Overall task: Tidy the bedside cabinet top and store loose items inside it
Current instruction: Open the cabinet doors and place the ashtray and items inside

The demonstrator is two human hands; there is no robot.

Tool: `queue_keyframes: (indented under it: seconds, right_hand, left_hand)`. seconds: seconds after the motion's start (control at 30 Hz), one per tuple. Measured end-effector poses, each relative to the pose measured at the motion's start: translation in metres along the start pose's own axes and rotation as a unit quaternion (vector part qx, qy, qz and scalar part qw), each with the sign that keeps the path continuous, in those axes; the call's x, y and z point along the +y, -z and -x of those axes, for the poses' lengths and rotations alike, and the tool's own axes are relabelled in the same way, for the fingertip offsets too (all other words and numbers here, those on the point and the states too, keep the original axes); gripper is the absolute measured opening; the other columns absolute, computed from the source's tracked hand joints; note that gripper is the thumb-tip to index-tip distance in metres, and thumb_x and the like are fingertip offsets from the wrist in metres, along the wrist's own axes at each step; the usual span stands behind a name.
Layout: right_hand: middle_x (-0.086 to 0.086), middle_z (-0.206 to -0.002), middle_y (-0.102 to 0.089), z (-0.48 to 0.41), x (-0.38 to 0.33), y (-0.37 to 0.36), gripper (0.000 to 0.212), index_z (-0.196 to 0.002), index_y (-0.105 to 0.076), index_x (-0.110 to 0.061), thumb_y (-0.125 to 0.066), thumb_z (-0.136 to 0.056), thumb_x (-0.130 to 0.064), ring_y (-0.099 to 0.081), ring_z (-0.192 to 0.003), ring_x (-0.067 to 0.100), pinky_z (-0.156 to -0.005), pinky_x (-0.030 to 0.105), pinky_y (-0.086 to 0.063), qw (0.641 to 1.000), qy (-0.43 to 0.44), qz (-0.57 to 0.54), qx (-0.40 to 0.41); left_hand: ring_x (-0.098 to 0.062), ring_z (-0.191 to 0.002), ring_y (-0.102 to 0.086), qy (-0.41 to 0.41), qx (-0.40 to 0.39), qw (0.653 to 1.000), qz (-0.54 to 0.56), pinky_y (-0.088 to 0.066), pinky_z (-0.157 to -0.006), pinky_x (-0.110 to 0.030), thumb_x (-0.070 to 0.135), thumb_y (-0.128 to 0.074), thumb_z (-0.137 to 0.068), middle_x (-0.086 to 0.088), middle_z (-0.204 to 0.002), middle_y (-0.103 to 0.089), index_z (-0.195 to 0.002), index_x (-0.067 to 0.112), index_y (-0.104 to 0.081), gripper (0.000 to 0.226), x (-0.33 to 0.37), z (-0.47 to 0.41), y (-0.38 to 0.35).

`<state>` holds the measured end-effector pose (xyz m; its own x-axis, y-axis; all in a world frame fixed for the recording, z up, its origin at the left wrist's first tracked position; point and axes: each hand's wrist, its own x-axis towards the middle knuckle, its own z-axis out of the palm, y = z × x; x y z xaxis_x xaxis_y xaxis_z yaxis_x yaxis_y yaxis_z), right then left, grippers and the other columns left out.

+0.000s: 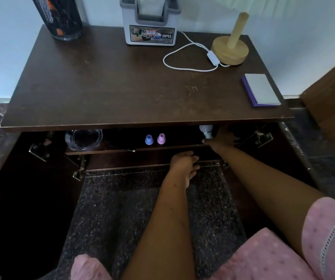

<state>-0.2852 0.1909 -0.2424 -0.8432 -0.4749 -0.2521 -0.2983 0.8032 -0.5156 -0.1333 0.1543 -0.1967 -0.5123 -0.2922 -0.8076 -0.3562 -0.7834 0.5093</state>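
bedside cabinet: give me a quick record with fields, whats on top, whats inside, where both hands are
cabinet: dark wooden bedside cabinet, standing open
top: black mesh cylinder, grey plastic organiser box, wooden lamp base, white cord, purple-and-grey block
upper shelf: clear glass bowl, small blue bottle, small pink bottle, white bottle
right hand: inside upper shelf, fingers spread, thumb beside white bottle
left hand: at lower shelf edge, loosely curled, holding nothing

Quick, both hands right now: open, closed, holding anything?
Left hand: open, resting on the lower shelf edge, holding nothing.
Right hand: open, fingers spread, thumb against the white bottle.
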Motion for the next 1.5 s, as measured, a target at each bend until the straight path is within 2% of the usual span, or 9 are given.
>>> queue_keyframes:
  seconds: [0.17,0.47,0.6,0.7,0.83,0.9,1.03,1.23,1.5]
  right_hand:
    - [0.017,-0.148,-0.032,0.011,-0.002,0.004,0.098,-0.147,-0.017,-0.005,-0.079,-0.073,-0.018,-0.037,-0.133,0.032,-0.101,0.033,-0.037,1.000,-0.018,-0.001,-0.007]
    - [0.016,-0.136,-0.043,0.046,-0.029,0.031,0.074,-0.137,-0.033,-0.008,-0.074,-0.076,-0.015,-0.050,-0.118,0.031,-0.080,0.028,-0.039,1.000,-0.017,0.011,-0.009]
    - [0.011,-0.095,-0.069,0.082,-0.042,0.063,0.009,-0.089,-0.067,-0.014,-0.065,-0.082,-0.019,-0.066,-0.087,0.023,-0.071,0.031,-0.052,0.996,0.055,-0.024,-0.064]
    - [-0.002,-0.066,-0.067,0.096,-0.056,0.095,0.013,-0.070,-0.064,-0.023,-0.063,-0.083,-0.021,-0.064,-0.058,0.007,-0.054,0.021,-0.048,0.986,0.105,-0.097,-0.080]
    - [-0.007,-0.078,-0.062,0.076,-0.067,0.130,0.002,-0.083,-0.059,-0.021,-0.061,-0.082,-0.022,-0.059,-0.075,0.012,-0.063,0.020,-0.041,0.973,0.130,-0.096,0.165]
    - [0.005,-0.109,-0.059,0.055,-0.063,0.139,0.028,-0.108,-0.054,-0.018,-0.062,-0.082,-0.025,-0.054,-0.105,0.025,-0.082,0.032,-0.043,0.965,0.087,-0.020,0.248]
    - [0.017,-0.146,-0.033,0.021,-0.057,0.142,0.079,-0.143,-0.026,-0.015,-0.060,-0.083,-0.052,-0.029,-0.135,0.038,-0.107,0.049,-0.031,0.987,-0.032,0.084,0.130]
    - [0.017,-0.133,-0.049,0.023,-0.079,0.139,0.073,-0.131,-0.038,-0.008,-0.071,-0.077,-0.044,-0.044,-0.126,0.036,-0.100,0.044,-0.038,0.989,0.002,0.066,0.133]
    - [-0.005,-0.105,-0.055,0.129,-0.122,0.098,0.048,-0.106,-0.055,-0.024,-0.077,-0.068,-0.043,-0.055,-0.087,0.008,-0.067,0.023,-0.050,0.956,0.013,-0.293,-0.029]
  left_hand:
    - [-0.026,-0.117,-0.055,-0.003,0.001,1.000,0.010,-0.040,-0.097,-0.034,0.009,-0.042,-0.098,-0.007,-0.134,-0.055,-0.136,0.012,-0.043,0.039,0.004,0.003,0.000]
    - [-0.025,-0.123,-0.052,-0.022,-0.003,1.000,0.015,-0.038,-0.100,-0.033,0.007,-0.040,-0.098,-0.007,-0.136,-0.053,-0.136,0.011,-0.043,0.038,0.010,0.030,0.002]
    - [-0.025,-0.123,-0.052,-0.030,0.002,1.000,0.007,-0.038,-0.099,-0.032,0.007,-0.038,-0.099,-0.007,-0.136,-0.054,-0.135,0.011,-0.044,0.037,0.015,0.042,0.002]
    - [-0.025,-0.122,-0.053,-0.035,0.005,0.999,0.003,-0.039,-0.096,-0.031,0.008,-0.038,-0.099,-0.007,-0.135,-0.054,-0.134,0.011,-0.046,0.036,0.020,0.049,0.001]
    - [-0.023,-0.119,-0.055,-0.053,-0.001,0.999,0.000,-0.042,-0.092,-0.029,0.007,-0.040,-0.099,-0.007,-0.133,-0.056,-0.134,0.010,-0.047,0.036,0.024,0.058,0.001]
    - [-0.023,-0.119,-0.056,-0.057,-0.005,0.998,-0.002,-0.043,-0.092,-0.029,0.007,-0.041,-0.098,-0.007,-0.133,-0.056,-0.134,0.010,-0.047,0.036,0.026,0.061,0.000]
    - [-0.024,-0.120,-0.055,-0.068,-0.012,0.998,-0.001,-0.043,-0.093,-0.029,0.006,-0.040,-0.099,-0.008,-0.134,-0.055,-0.135,0.010,-0.046,0.037,0.032,0.064,0.002]
    - [-0.022,-0.117,-0.057,-0.080,-0.007,0.997,0.003,-0.045,-0.087,-0.027,0.008,-0.042,-0.098,-0.007,-0.133,-0.056,-0.132,0.010,-0.049,0.035,0.040,0.070,0.009]
    - [-0.029,-0.119,-0.054,-0.116,-0.017,0.991,0.068,-0.044,-0.090,-0.035,0.041,-0.042,-0.097,-0.007,-0.131,-0.057,-0.132,0.017,-0.049,0.043,0.053,0.115,0.017]
